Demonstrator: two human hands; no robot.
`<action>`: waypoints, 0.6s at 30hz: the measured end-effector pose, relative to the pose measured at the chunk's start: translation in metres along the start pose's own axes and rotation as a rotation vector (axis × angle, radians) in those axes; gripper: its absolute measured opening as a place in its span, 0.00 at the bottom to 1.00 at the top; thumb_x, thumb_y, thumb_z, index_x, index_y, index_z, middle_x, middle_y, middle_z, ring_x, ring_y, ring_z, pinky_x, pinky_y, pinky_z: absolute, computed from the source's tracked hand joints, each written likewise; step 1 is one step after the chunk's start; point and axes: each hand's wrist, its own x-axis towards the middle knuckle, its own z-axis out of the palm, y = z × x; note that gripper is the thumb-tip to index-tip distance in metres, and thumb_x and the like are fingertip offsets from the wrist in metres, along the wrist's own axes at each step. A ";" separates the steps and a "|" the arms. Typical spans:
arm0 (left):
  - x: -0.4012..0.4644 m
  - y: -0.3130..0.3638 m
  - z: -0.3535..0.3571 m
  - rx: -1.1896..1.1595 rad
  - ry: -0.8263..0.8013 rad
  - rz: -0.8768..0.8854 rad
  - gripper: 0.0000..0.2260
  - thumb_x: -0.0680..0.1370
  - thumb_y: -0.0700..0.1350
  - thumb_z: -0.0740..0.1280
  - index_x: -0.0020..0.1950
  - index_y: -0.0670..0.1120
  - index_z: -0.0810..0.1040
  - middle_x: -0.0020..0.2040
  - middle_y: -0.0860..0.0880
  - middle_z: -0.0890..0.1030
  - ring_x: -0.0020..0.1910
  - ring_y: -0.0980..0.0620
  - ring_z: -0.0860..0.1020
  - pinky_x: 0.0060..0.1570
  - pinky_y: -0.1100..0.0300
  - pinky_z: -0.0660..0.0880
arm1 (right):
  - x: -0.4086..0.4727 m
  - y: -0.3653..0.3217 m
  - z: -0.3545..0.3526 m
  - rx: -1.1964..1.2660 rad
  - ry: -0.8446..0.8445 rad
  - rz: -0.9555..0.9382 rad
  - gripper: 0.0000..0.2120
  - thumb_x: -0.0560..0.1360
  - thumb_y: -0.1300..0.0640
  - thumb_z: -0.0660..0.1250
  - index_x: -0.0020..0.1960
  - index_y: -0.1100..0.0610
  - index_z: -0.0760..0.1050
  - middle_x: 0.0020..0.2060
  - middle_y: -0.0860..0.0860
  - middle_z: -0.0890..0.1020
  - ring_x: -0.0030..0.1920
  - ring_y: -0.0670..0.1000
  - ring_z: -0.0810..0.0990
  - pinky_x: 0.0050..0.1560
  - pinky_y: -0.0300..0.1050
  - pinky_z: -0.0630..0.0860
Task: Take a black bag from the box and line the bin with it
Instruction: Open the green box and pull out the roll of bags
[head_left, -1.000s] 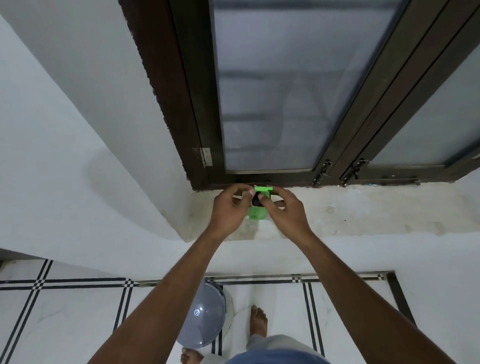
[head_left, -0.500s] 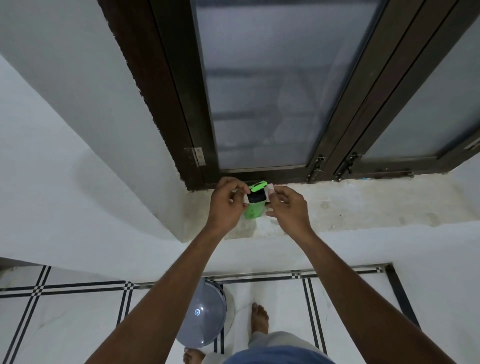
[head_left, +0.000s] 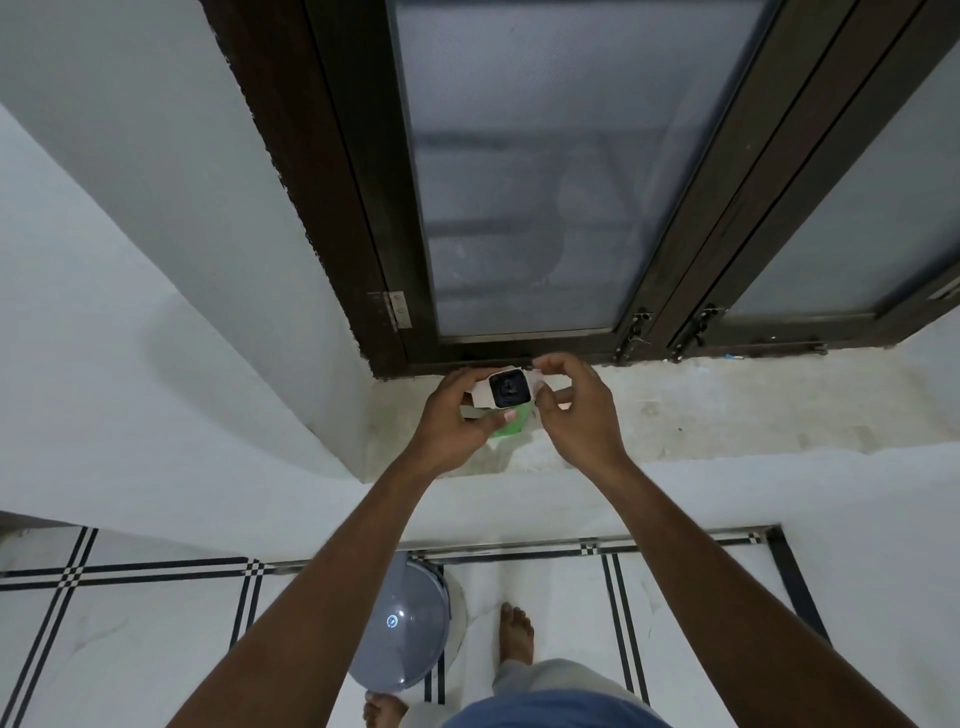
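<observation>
Your left hand (head_left: 451, 415) grips the small green cardboard box (head_left: 506, 402) — flaps open. Your right hand (head_left: 574, 410), fingers curled at the flaps, holds nothing clearly; pinch the black bag roll (head_left: 506, 391) inside — draw it straight out.

Both bare forearms extend forward and converge at the middle of the view. Left hand (head_left: 453, 415): fingers curled, thumb (head_left: 493, 420) laid across the near side, gripping a small box (head_left: 506, 402). Right hand (head_left: 574, 410): raised just beside the left, fingers arched and curled, fingertips at the box's right edge; whether they pinch it cannot be told
</observation>
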 end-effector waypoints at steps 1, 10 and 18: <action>0.001 -0.001 0.000 -0.005 0.000 0.004 0.25 0.77 0.46 0.82 0.73 0.52 0.80 0.67 0.55 0.79 0.64 0.54 0.77 0.54 0.78 0.71 | 0.001 -0.003 -0.002 -0.055 -0.024 -0.068 0.10 0.84 0.57 0.72 0.64 0.48 0.83 0.61 0.44 0.82 0.47 0.43 0.86 0.46 0.32 0.81; 0.003 -0.009 -0.006 -0.095 0.047 -0.043 0.24 0.77 0.47 0.83 0.71 0.52 0.82 0.69 0.51 0.82 0.65 0.51 0.80 0.59 0.64 0.76 | 0.016 -0.011 -0.013 -0.131 -0.433 0.004 0.41 0.75 0.45 0.82 0.82 0.44 0.66 0.68 0.42 0.79 0.58 0.48 0.86 0.58 0.44 0.82; -0.010 -0.013 -0.025 -0.367 -0.061 -0.195 0.23 0.79 0.50 0.81 0.73 0.56 0.80 0.74 0.49 0.81 0.61 0.45 0.88 0.64 0.44 0.85 | 0.020 0.023 0.016 -0.119 -0.476 0.017 0.31 0.77 0.53 0.82 0.76 0.50 0.76 0.67 0.51 0.83 0.63 0.55 0.84 0.58 0.44 0.78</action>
